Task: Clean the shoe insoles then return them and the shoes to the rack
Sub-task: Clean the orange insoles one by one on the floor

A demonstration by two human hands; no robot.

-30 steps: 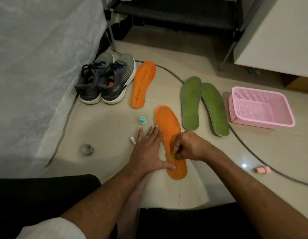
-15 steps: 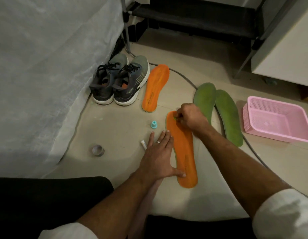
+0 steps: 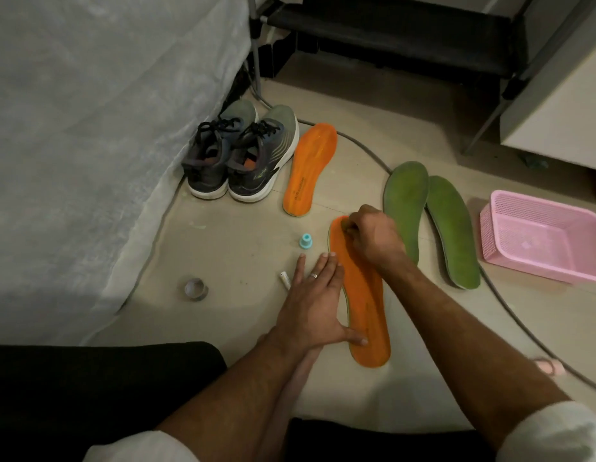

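Left hand (image 3: 318, 301) flat, thumb pinning near orange foam insole (image 3: 365, 305) on floor; right hand (image 3: 373, 235) curled at toe end w/ something small, can't tell what. Short firm strokes, heel pinned.

white sleeves (image 3: 553, 435), black trousers (image 3: 100, 391), ring (image 3: 314, 275) on L fingers

Pink basket (image 3: 536, 241) at right; grey cable (image 3: 510, 315) beside it; teal cap (image 3: 305, 241); tape roll (image 3: 195, 289) on floor
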